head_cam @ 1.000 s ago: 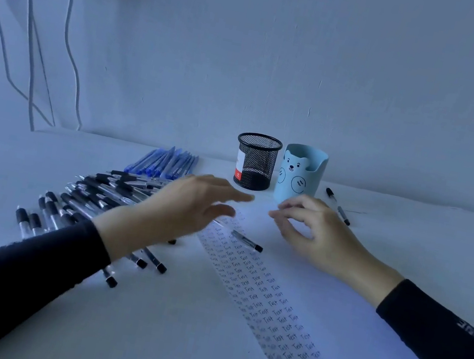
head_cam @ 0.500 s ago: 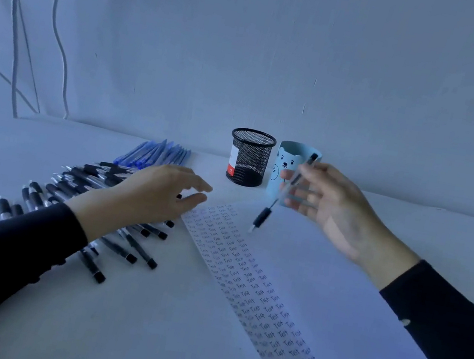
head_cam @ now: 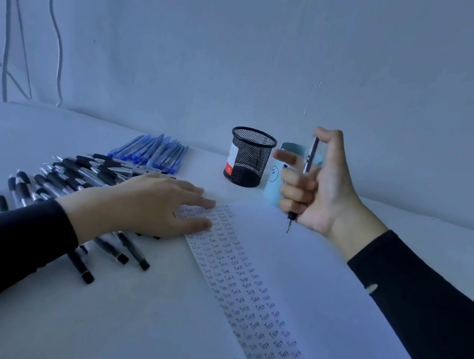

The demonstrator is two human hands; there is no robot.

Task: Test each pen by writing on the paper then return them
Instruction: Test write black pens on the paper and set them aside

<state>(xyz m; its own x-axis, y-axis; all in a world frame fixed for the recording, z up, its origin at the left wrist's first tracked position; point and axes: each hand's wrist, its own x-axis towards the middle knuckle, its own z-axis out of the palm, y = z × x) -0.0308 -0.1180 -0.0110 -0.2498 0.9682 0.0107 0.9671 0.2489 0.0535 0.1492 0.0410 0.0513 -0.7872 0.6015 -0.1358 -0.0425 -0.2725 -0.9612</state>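
My right hand (head_cam: 322,183) grips a black pen (head_cam: 306,172) upright above the paper (head_cam: 321,289), thumb on its top end and tip pointing down. The white sheet lies slanted on the table, its left strip filled with rows of the word "Test". My left hand (head_cam: 155,206) lies flat with straight fingers on the paper's top left corner. Under and left of that hand spreads a pile of black pens (head_cam: 70,181). Behind it lies a bunch of blue pens (head_cam: 152,151).
A black mesh pen cup (head_cam: 249,157) stands at the back of the table. A light blue cup with a bear face (head_cam: 275,179) sits right of it, partly hidden by my right hand. White cables (head_cam: 8,12) hang down the wall at the left.
My right hand lifted the pen and turned it upright, thumb now on its top. My left hand moved right and came down flat on the paper's corner.
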